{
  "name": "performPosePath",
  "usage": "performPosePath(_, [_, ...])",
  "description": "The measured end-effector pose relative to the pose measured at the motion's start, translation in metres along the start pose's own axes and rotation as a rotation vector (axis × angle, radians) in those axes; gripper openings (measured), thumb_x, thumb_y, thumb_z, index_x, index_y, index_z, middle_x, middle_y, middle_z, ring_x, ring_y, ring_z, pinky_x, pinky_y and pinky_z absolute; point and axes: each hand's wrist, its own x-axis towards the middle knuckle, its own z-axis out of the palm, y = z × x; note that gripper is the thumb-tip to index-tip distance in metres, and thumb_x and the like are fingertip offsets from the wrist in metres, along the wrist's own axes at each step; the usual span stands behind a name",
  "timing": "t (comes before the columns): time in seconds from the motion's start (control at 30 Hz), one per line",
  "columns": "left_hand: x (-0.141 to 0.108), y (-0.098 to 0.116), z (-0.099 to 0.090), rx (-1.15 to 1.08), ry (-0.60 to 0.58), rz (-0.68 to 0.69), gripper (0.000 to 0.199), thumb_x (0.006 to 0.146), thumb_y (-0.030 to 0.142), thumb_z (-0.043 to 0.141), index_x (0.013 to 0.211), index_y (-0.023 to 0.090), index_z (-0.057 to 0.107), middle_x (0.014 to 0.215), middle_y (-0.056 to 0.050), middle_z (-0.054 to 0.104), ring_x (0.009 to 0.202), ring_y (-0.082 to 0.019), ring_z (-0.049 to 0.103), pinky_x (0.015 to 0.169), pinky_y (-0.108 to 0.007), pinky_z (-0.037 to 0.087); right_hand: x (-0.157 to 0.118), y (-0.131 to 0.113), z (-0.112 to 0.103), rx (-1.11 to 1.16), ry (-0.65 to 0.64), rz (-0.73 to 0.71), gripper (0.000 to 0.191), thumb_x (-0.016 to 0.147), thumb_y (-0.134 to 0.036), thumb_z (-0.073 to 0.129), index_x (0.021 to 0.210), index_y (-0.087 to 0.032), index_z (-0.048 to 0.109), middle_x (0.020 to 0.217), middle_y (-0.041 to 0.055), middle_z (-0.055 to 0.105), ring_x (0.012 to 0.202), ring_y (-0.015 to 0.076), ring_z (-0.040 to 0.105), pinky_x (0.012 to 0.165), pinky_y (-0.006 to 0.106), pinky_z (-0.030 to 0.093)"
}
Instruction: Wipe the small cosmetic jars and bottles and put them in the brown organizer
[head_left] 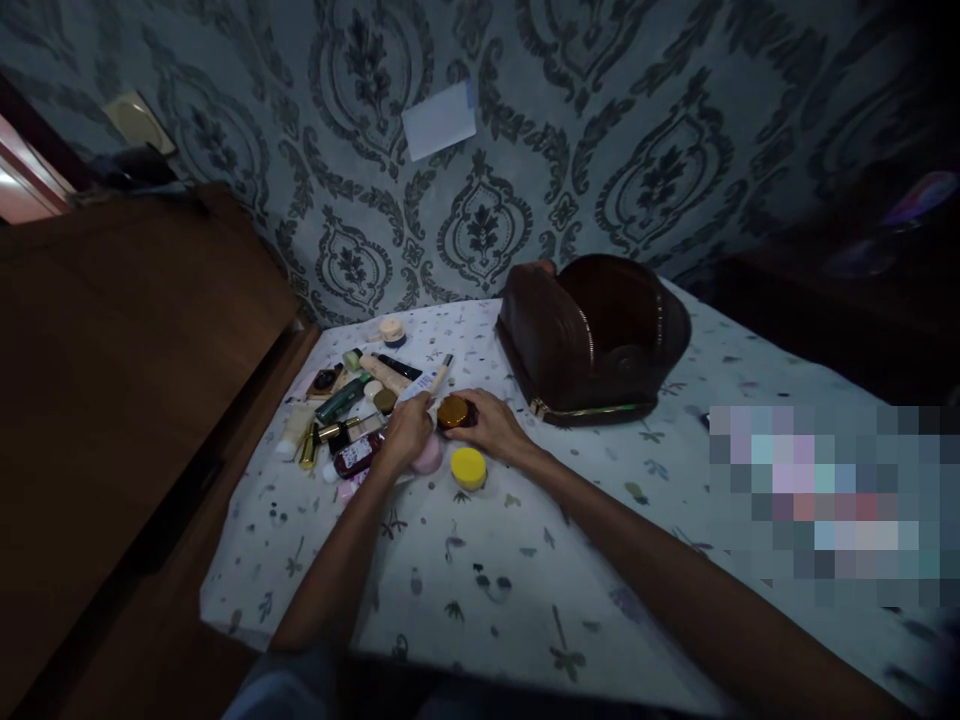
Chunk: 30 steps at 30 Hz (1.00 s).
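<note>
My right hand (491, 422) is closed round an amber jar (453, 412) at the right side of a cluster of cosmetics. Close beside it, my left hand (409, 432) is closed at a white tube (417, 387), its fingertips partly hidden. A pink round item (427, 455) lies under and beside my left hand. In front of the amber jar is a jar with a yellow lid (469, 468). Left of my hands lie a dark red bottle (358, 455), a green tube (341, 399) and several other tubes and jars.
An open brown bag (592, 340) stands at the back right of the patterned white cloth (465, 600). A small jar (391, 332) sits near the wall. Brown wooden furniture (135, 380) borders the left side. A blurred-out patch covers the right.
</note>
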Motion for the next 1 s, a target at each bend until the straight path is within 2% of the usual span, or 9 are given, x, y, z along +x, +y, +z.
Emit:
performPosePath(0.1, [0.0, 0.0, -0.001, -0.01, 0.005, 0.001, 0.032, 0.079, 0.003, 0.044, 0.097, 0.016, 0.067, 0.088, -0.009, 0.072, 0.087, -0.023, 0.064, 0.078, -0.031, 0.045, -0.001, -0.005, -0.004, -0.082, 0.017, 0.013, 0.051, 0.065, -0.039, 0.08, 0.109, -0.019, 0.063, 0.098, 0.006, 0.064, 0.095, 0.0239, 0.058, 0.084, 0.036, 0.045])
performPosePath(0.2, [0.002, -0.002, -0.006, -0.028, 0.027, 0.016, 0.024, 0.087, 0.013, 0.045, 0.093, 0.017, 0.068, 0.085, -0.008, 0.072, 0.083, -0.022, 0.064, 0.076, -0.031, 0.046, -0.002, -0.005, -0.007, -0.066, -0.005, -0.017, 0.054, 0.066, -0.04, 0.08, 0.113, -0.019, 0.061, 0.101, 0.0064, 0.063, 0.097, 0.0245, 0.057, 0.085, 0.036, 0.044])
performPosePath(0.4, [-0.006, -0.004, -0.038, -0.066, 0.116, 0.054, 0.027, 0.092, 0.018, 0.041, 0.102, 0.016, 0.066, 0.095, -0.007, 0.072, 0.09, -0.02, 0.065, 0.081, -0.031, 0.048, -0.004, 0.0, -0.008, 0.072, 0.001, -0.108, 0.06, 0.07, -0.034, 0.076, 0.124, -0.019, 0.054, 0.114, 0.0083, 0.061, 0.106, 0.0248, 0.056, 0.093, 0.039, 0.044])
performPosePath(0.47, [-0.018, -0.002, -0.048, -0.053, 0.09, 0.116, 0.028, 0.093, 0.02, 0.041, 0.107, 0.017, 0.066, 0.1, -0.008, 0.072, 0.093, -0.021, 0.065, 0.084, -0.032, 0.049, -0.003, 0.001, -0.007, 0.106, 0.008, -0.137, 0.06, 0.07, -0.031, 0.076, 0.124, -0.018, 0.054, 0.115, 0.0091, 0.06, 0.109, 0.0252, 0.055, 0.095, 0.04, 0.043])
performPosePath(0.53, [-0.034, 0.001, -0.052, -0.007, -0.016, 0.227, 0.029, 0.094, 0.023, 0.044, 0.113, 0.021, 0.065, 0.108, -0.008, 0.07, 0.102, -0.022, 0.063, 0.091, -0.035, 0.048, -0.003, 0.003, -0.006, 0.129, 0.017, -0.158, 0.059, 0.069, -0.03, 0.075, 0.123, -0.018, 0.055, 0.115, 0.0101, 0.059, 0.111, 0.0258, 0.054, 0.096, 0.04, 0.043])
performPosePath(0.6, [-0.051, 0.003, -0.048, 0.042, -0.115, 0.32, 0.033, 0.095, 0.026, 0.045, 0.124, 0.023, 0.06, 0.124, -0.01, 0.063, 0.115, -0.024, 0.057, 0.099, -0.039, 0.045, -0.003, 0.003, -0.006, 0.148, 0.024, -0.176, 0.057, 0.07, -0.028, 0.074, 0.124, -0.018, 0.055, 0.115, 0.01, 0.058, 0.112, 0.0256, 0.053, 0.097, 0.041, 0.044])
performPosePath(0.7, [-0.069, 0.005, -0.033, 0.094, -0.102, 0.323, 0.046, 0.096, 0.029, 0.045, 0.141, 0.022, 0.043, 0.14, -0.013, 0.049, 0.128, -0.027, 0.046, 0.107, -0.046, 0.041, -0.003, 0.001, -0.005, 0.166, 0.018, -0.207, 0.058, 0.07, -0.023, 0.071, 0.125, -0.018, 0.054, 0.118, 0.0103, 0.058, 0.112, 0.0252, 0.053, 0.099, 0.041, 0.043])
performPosePath(0.8, [-0.073, 0.006, -0.016, 0.169, -0.045, 0.293, 0.056, 0.093, 0.03, 0.051, 0.145, 0.019, 0.034, 0.137, -0.016, 0.047, 0.126, -0.03, 0.044, 0.104, -0.05, 0.042, -0.004, -0.001, -0.007, 0.167, -0.001, -0.238, 0.058, 0.07, -0.02, 0.068, 0.126, -0.017, 0.053, 0.119, 0.0107, 0.058, 0.114, 0.0255, 0.052, 0.101, 0.042, 0.041])
performPosePath(1.0, [-0.066, 0.007, 0.006, 0.354, 0.079, 0.217, 0.052, 0.092, 0.035, 0.053, 0.138, 0.014, 0.039, 0.122, -0.018, 0.051, 0.111, -0.031, 0.05, 0.091, -0.049, 0.048, -0.004, -0.002, -0.007, 0.153, -0.016, -0.24, 0.059, 0.069, -0.017, 0.066, 0.127, -0.019, 0.053, 0.118, 0.0098, 0.059, 0.113, 0.0256, 0.053, 0.101, 0.043, 0.042])
